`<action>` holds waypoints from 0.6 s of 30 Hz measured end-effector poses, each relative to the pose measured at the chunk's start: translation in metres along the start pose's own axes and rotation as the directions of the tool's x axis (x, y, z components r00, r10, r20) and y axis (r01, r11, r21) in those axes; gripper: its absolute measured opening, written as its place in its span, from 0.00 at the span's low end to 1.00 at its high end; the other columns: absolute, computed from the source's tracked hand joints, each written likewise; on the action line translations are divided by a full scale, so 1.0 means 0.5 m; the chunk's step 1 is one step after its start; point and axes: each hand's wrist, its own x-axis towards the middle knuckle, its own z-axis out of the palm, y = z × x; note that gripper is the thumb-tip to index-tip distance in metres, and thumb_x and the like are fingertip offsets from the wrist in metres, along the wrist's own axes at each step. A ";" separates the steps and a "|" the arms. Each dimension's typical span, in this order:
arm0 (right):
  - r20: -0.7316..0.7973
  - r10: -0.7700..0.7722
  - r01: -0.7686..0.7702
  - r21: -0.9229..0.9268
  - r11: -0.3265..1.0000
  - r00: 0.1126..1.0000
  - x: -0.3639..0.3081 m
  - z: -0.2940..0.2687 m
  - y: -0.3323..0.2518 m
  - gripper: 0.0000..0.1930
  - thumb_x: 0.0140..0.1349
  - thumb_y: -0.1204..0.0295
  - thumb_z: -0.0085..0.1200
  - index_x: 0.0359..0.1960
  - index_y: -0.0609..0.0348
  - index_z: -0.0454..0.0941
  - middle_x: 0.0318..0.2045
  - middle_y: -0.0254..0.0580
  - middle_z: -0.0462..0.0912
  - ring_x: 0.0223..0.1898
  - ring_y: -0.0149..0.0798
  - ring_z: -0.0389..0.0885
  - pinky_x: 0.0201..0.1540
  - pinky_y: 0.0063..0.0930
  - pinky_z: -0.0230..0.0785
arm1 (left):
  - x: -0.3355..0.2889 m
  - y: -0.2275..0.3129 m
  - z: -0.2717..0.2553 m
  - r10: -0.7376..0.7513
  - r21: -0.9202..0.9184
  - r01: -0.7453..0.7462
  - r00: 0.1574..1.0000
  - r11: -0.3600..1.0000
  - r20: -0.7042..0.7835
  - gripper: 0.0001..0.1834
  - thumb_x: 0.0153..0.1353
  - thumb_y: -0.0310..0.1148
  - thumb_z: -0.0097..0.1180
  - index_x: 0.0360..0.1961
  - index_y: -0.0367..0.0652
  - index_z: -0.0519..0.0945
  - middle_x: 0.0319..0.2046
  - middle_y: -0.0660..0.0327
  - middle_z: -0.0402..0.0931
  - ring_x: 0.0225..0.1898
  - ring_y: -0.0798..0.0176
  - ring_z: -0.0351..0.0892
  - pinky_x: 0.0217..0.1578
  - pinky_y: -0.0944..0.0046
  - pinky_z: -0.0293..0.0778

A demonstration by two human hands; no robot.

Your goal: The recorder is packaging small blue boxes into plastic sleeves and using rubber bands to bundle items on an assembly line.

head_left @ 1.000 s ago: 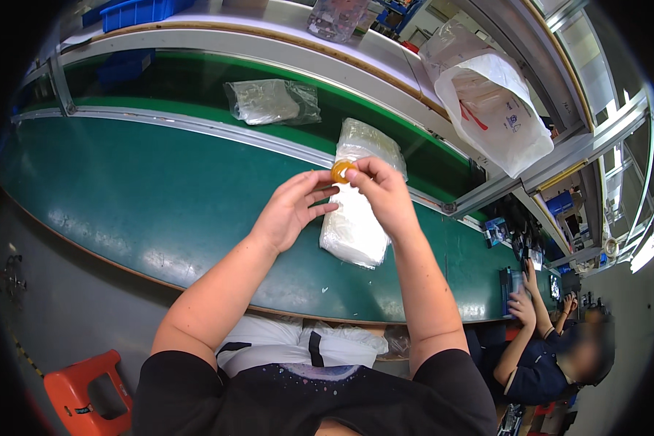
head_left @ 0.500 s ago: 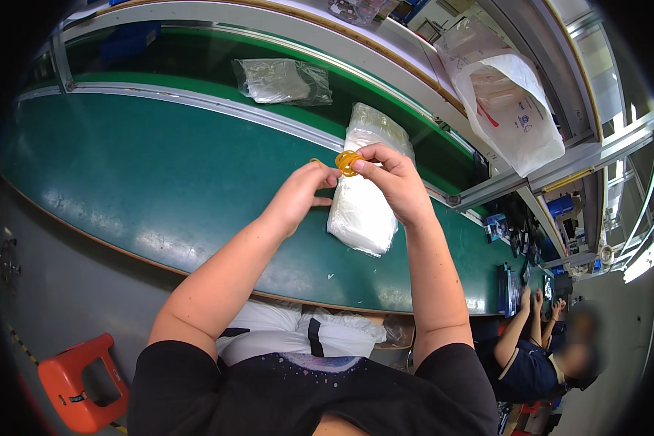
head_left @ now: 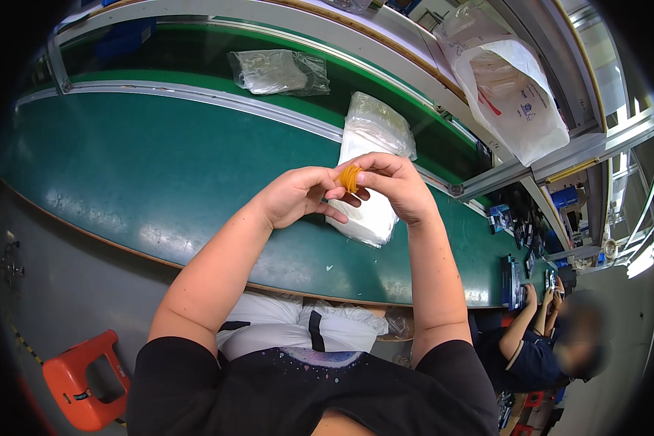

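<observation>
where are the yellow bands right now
In the head view, the yellow bands are slightly above and right of centre, pinched in the right hand, with the left hand close on their left and the white plastic stack behind.

The counter [head_left: 160, 182] is stretching across mid-frame. At centre, rubber bands [head_left: 350, 179] are sitting between the left hand [head_left: 292, 196] and right hand [head_left: 400, 189], above a bag stack [head_left: 367, 224] lying on the counter. Beyond the counter, a packet [head_left: 272, 71] is resting upper centre; a sack [head_left: 519, 105] is occupying upper right, a stool [head_left: 69, 374] lower left, a co-worker [head_left: 525, 360] lower right.
</observation>
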 end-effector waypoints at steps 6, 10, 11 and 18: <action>-0.188 -0.086 0.068 -0.096 0.993 0.978 -0.003 0.010 0.019 0.09 0.57 0.77 0.57 0.38 0.68 0.78 0.35 0.41 0.82 0.38 0.30 0.78 0.44 0.23 0.70 | 0.017 -0.019 -0.032 0.048 -0.149 -0.039 0.997 0.988 0.059 0.12 0.63 0.35 0.42 0.27 0.42 0.73 0.43 0.54 0.73 0.50 0.52 0.74 0.46 0.52 0.75; -0.285 -0.122 0.089 -0.126 0.988 0.951 -0.003 0.017 0.020 0.09 0.57 0.77 0.57 0.38 0.68 0.78 0.34 0.40 0.81 0.37 0.29 0.78 0.45 0.23 0.69 | 0.020 -0.022 -0.026 0.117 -0.099 -0.130 0.985 0.987 -0.126 0.12 0.65 0.38 0.45 0.37 0.39 0.75 0.42 0.56 0.73 0.47 0.56 0.75 0.46 0.55 0.74; -0.312 -0.139 0.099 -0.141 0.985 0.940 -0.002 0.019 0.021 0.09 0.57 0.76 0.57 0.38 0.67 0.79 0.33 0.39 0.82 0.35 0.28 0.78 0.42 0.21 0.69 | 0.019 -0.021 -0.025 0.139 -0.082 -0.157 0.971 0.984 -0.196 0.13 0.65 0.38 0.47 0.40 0.38 0.75 0.42 0.57 0.74 0.46 0.57 0.75 0.46 0.56 0.74; -0.385 -0.148 0.088 -0.169 0.982 0.911 -0.001 0.009 0.028 0.08 0.58 0.74 0.55 0.35 0.67 0.79 0.31 0.37 0.81 0.32 0.25 0.76 0.38 0.20 0.69 | 0.027 -0.022 -0.017 0.167 0.054 -0.158 0.941 0.986 -0.293 0.19 0.64 0.40 0.51 0.49 0.36 0.74 0.46 0.56 0.74 0.45 0.62 0.75 0.46 0.60 0.74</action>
